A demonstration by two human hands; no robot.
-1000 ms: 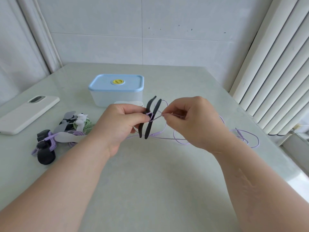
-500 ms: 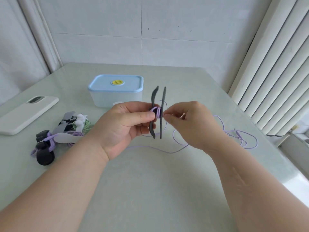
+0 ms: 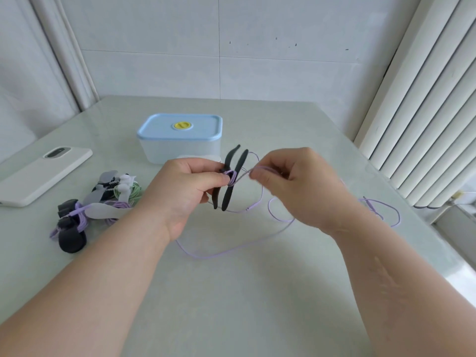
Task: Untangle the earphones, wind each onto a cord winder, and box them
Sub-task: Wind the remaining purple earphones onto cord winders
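Winder (image 3: 228, 194), black w/ two wings, is held above the tabletop (image 3: 231, 292), in front of the box (image 3: 180, 140). L hand (image 3: 185, 186) comes in from the left, fingers and thumb clamped on the hub. Long axis runs approx. upper right to lower left, top leaning right. Purple cord (image 3: 231, 249) leaves the hub rightward in a short taut run to R hand (image 3: 296, 184), fingertips pinched together on it near the wings. Rest of the cord lies slack on the tabletop, below and to the right. Next wrap prob. needs R hand to circle across that axis, btw. the wings. Vs. 0.5 s ago: winder stood near upright w/ R fingers touching it. Now it's tilted and R hand has drawn off right.
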